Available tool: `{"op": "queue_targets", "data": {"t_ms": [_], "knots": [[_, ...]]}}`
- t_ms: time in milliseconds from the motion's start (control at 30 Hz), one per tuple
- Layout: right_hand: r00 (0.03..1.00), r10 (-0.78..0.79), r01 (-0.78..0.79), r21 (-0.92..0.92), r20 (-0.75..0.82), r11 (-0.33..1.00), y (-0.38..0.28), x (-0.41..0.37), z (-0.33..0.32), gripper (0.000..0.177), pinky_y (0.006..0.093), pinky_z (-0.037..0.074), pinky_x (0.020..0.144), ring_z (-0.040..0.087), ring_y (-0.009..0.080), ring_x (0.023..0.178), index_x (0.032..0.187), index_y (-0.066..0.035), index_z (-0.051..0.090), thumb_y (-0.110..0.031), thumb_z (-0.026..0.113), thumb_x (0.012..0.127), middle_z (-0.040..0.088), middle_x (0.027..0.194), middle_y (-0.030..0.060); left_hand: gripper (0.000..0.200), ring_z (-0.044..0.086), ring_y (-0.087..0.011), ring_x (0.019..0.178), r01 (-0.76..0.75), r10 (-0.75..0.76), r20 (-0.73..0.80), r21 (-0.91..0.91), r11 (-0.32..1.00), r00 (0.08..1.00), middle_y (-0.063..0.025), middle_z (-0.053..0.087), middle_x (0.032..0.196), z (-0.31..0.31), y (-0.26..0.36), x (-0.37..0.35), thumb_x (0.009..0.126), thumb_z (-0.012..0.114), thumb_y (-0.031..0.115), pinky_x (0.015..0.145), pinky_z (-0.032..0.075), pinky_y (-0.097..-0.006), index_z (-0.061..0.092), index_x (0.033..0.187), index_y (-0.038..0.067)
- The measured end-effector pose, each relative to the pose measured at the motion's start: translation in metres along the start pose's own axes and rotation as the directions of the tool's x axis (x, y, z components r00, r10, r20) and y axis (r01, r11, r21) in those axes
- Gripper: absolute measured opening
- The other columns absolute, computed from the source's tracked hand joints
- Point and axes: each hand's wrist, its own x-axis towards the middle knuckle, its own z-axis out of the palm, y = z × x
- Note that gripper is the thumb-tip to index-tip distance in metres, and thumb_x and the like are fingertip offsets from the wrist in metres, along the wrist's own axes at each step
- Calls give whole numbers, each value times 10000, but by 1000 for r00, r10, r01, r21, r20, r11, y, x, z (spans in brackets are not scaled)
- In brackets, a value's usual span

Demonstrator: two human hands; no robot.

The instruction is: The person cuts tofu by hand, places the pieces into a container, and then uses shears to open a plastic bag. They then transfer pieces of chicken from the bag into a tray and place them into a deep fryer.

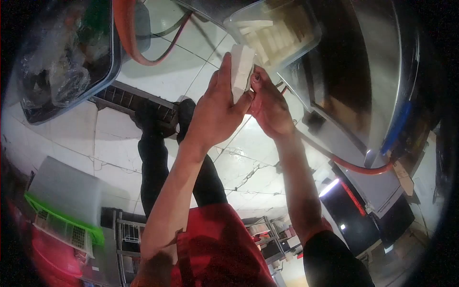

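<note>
A pale white oblong block [242,69] with a seam along its length stands out between my two hands, close to the tub. On its left side my left hand [216,107] grips it, fingers stretched along the side and thumb across the lower end. From the right, my right hand [271,105] closes on the lower part with curled fingers; its palm side is partly hidden. Just beyond the hands is a clear plastic tub [306,48] holding several pale stick-shaped pieces [275,40], similar in colour to the block.
A bin [116,71] lined with clear plastic stands at upper left. An orange hose [128,40] loops beside it. A floor drain grate [122,97] lies near my feet on cracked white tiles [119,129]. Shiny metal equipment [382,62] curves along the right. Crates [71,222] sit at lower left.
</note>
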Motion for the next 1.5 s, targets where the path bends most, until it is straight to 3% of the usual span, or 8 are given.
{"op": "queue_targets", "data": {"t_ms": [400,667,733,800,1067,1233,1433,1500], "knots": [[992,-118,109,-186,-37,976,8,15,-13,355,337,498,819,590,180,960,1257,-52,476,-218,524,947,560,1148,68,683,486,-421,1203,-110,106,59,68,992,993,-271,488,1307,-16,-3,-13,857,550,178,987,424,-423,253,1450,14],[982,-72,105,186,-176,977,-27,79,-42,392,493,445,978,577,360,1110,1240,51,465,-175,518,925,593,1178,198,573,453,-294,1287,-41,39,-13,-408,912,999,-180,457,1376,-42,-13,-15,886,437,17,1059,383,-402,287,1438,-11],[940,-335,327,111,61,938,-30,122,-76,406,558,385,1037,478,327,1229,1295,-68,469,-160,540,906,535,1270,162,566,453,-296,1284,32,-29,15,-504,863,999,-171,450,1377,-48,-9,-22,884,431,37,1059,395,-440,295,1432,-12],[847,-295,374,101,-442,922,-34,171,-74,337,522,403,1020,491,321,1212,1243,-90,503,-163,525,914,565,1225,132,590,446,-292,1291,15,-63,-59,-597,802,996,-164,448,1381,-49,-16,-28,868,465,66,1059,391,-433,301,1430,-9],[967,-222,192,-217,-124,957,-40,212,-97,357,404,470,916,577,271,1079,1165,-58,550,-217,585,848,616,1134,101,602,463,-281,1271,105,-146,-16,-623,775,989,-153,450,1382,-50,-35,-48,826,464,82,1055,392,-428,334,1408,-3],[882,-380,-23,-829,-281,559,-43,195,-65,452,364,529,784,651,273,922,1124,14,567,-174,668,726,661,1015,147,602,473,-283,1262,122,-165,-10,-631,766,986,-151,460,1374,-50,-36,-49,827,471,85,1048,398,-429,336,1408,-1],[758,-604,-58,-948,-246,314,-51,180,-41,501,327,556,648,685,291,751,1114,20,573,-169,674,661,682,914,184,599,476,-280,1260,115,-145,6,-635,763,989,-149,459,1377,-50,-39,-48,835,475,88,1042,404,-429,334,1411,1],[884,-461,-79,-996,-85,32,-67,176,-37,584,314,548,704,676,274,864,1199,3,519,-232,709,700,664,982,199,598,477,-278,1259,124,-153,9,-631,766,988,-148,461,1375,-50,-39,-48,835,479,89,1041,405,-430,336,1409,1]]}}
